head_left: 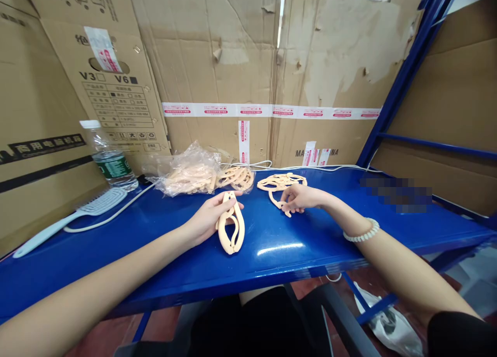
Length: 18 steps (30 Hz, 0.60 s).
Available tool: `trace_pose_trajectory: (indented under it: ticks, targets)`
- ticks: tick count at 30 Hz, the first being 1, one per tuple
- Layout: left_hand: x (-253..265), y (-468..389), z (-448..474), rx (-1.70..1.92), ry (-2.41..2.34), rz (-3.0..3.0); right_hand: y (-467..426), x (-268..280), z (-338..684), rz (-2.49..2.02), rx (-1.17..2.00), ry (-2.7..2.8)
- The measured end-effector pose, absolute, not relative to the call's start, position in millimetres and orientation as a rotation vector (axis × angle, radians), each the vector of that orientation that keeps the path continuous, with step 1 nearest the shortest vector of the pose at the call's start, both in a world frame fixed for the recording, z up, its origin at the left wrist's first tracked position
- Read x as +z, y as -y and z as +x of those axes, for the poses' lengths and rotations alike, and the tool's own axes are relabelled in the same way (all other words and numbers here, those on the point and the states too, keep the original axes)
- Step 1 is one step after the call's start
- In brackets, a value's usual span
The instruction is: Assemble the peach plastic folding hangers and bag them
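My left hand (212, 217) is closed around the upper end of a beige folding hanger (240, 232), folded into a narrow loop and held above the blue table. To its right, my right hand (301, 197) has its fingers curled over another beige folding hanger (274, 198), whose curved arm and small end stick out beneath the fingertips. Just behind that hand lies a pile of beige hangers (281, 181). More hangers (236, 177) sit in clear plastic bags (190, 165) behind my left hand.
On the blue table (186, 274), a water bottle (111, 160) and a pale blue hairbrush (93, 204) are at the left. A white cable (108, 223) runs along the table. Cardboard sheets (217, 77) wall the back, with a blue metal post (404, 82) at right.
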<state>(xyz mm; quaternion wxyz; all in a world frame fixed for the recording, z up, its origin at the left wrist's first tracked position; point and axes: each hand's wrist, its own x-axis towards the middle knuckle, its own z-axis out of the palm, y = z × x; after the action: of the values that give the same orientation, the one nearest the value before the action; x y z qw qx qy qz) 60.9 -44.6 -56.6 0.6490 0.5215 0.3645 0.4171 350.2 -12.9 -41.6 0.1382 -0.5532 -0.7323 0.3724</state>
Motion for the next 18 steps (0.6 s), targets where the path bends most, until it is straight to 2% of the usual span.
trace_pose_trajectory:
  ticks: [6,9,12,15,18]
  targets:
    - [-60,45,60,1.025,-0.805,1.289,21,-34,343,-1.848,1.025,2.077]
    - [-59,46,62,1.029,-0.822,1.327,30,-30,337,-1.824,0.603,2.149]
    - [-60,47,63,1.041,-0.847,1.447,48,-35,314,-1.357,-0.049,2.227]
    - [-63,49,63,1.058,-0.831,1.606,70,-46,286,-0.647,-0.476,2.524]
    - [-65,49,62,1.054,-0.823,1.670,83,-57,269,-0.276,-0.805,2.539]
